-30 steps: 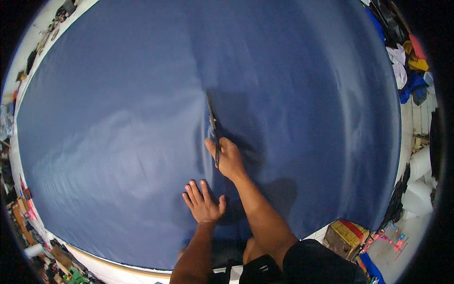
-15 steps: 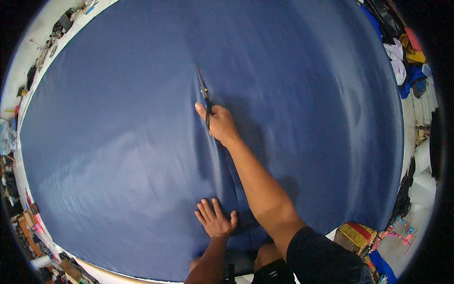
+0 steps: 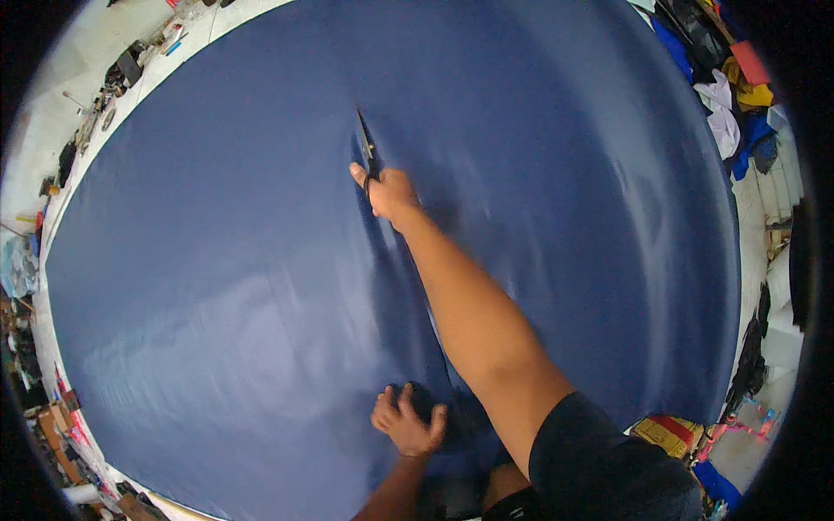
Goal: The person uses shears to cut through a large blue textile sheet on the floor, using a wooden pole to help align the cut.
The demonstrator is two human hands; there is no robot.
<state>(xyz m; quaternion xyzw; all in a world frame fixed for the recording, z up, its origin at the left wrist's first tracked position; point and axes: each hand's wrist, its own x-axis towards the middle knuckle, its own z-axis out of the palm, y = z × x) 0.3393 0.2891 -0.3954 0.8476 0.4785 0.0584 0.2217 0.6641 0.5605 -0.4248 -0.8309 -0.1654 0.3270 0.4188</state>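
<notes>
Dark blue sheeting (image 3: pixel 243 217) lies spread over the tiled floor (image 3: pixel 749 227), under both hands. Nearest, dark clothing (image 3: pixel 504 505) at the person's leg bears a white mark, too small to read. The left hand (image 3: pixel 410 429) is empty, fingers parted, beside a slit (image 3: pixel 437 334); whether it presses down cannot be told. A yellow-and-red box (image 3: pixel 662 438), any print unreadable, sits rightward. Farther out, the right hand (image 3: pixel 394 193) grips black-handled scissors (image 3: pixel 366 139), blades pointing away.

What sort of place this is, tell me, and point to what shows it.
Probably a workshop where sheet material is cut: a huge dark blue sheet is spread wide, scissors are held at it, and mixed-colour cloths are heaped beyond its right edge.
</notes>
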